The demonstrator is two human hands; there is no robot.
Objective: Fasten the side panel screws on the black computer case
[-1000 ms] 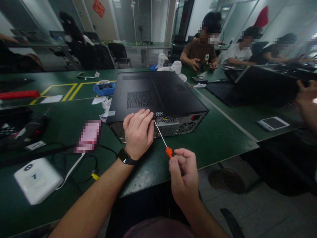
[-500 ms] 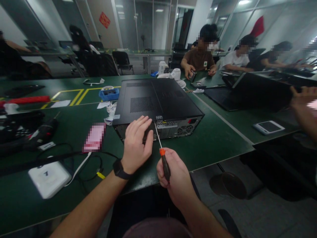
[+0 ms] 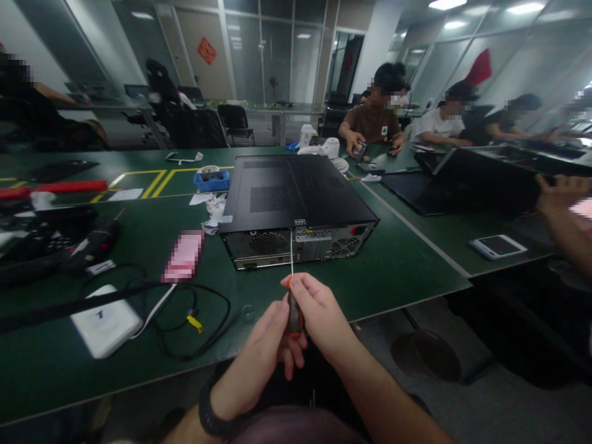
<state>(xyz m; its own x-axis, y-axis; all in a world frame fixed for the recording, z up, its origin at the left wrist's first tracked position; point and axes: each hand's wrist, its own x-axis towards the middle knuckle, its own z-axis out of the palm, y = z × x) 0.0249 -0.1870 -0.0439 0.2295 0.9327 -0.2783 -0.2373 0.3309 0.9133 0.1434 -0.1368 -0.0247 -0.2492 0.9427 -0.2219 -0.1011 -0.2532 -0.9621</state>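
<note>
The screwdriver [image 3: 295, 319] lies inside the grasp of the right hand [image 3: 321, 311], its dark handle pointing back toward the person and its thin metal shaft running forward. The right hand's thumb and fingers are closed around the handle, high up by the orange collar. The left hand [image 3: 266, 342] is just beside the handle on its left, the thumb against its side and the palm turned inward; its fingers are partly hidden, so I cannot tell whether they grip. A dark watch [image 3: 213, 410] circles the left wrist.

Ahead of both hands, a black computer case [image 3: 319, 188] lies flat on the green table [image 3: 402, 271], its rear panel facing the person. The shaft reaches the top edge of that panel, just below a small checkered label [image 3: 300, 222]; whether the tip sits in a screw is too small to tell. To the left of the hands, a black cable [image 3: 228, 305] loops near a white box [image 3: 106, 324] and a pink phone [image 3: 184, 256].
</note>
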